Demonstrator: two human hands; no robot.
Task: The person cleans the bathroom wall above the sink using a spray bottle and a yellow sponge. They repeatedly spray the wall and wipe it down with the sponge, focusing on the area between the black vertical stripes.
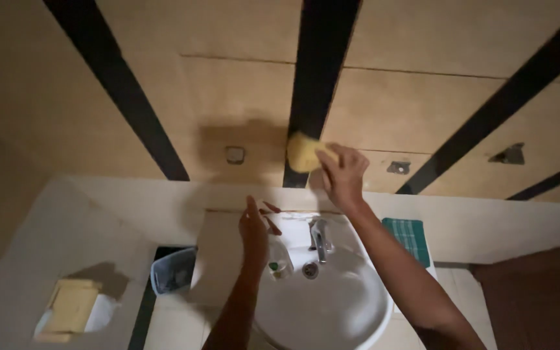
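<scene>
right hand: the right hand is raised to the wall, grip clenched around a yellow sponge; fingers curl over the sponge's right end.
sponge: pressed flat to the tiled wall, right at the lower end of the middle black stripe, just above the white ledge.
left hand: the left hand is held edge-on over the left rim of the basin, fingers straight and pointing at the wall. Grip released, nothing in it. Contact with the basin: cannot tell.
basin: white round basin below both forearms, drain near its back, chrome tap behind the drain.
bottle: small clear bottle with a green spot stands on the basin's left edge, just beside the left wrist.
cloth: green checked cloth lies on the ledge to the right of the basin, beside the right forearm.
wall fittings: small square plate to the left of the sponge; two darker brackets to its right.
bin: grey plastic bin on the floor to the left of the basin.
far left: yellowish flat pad on a white object, on the pale surface at lower left, well apart from both hands.
light: dim, so small detail is soft.
</scene>
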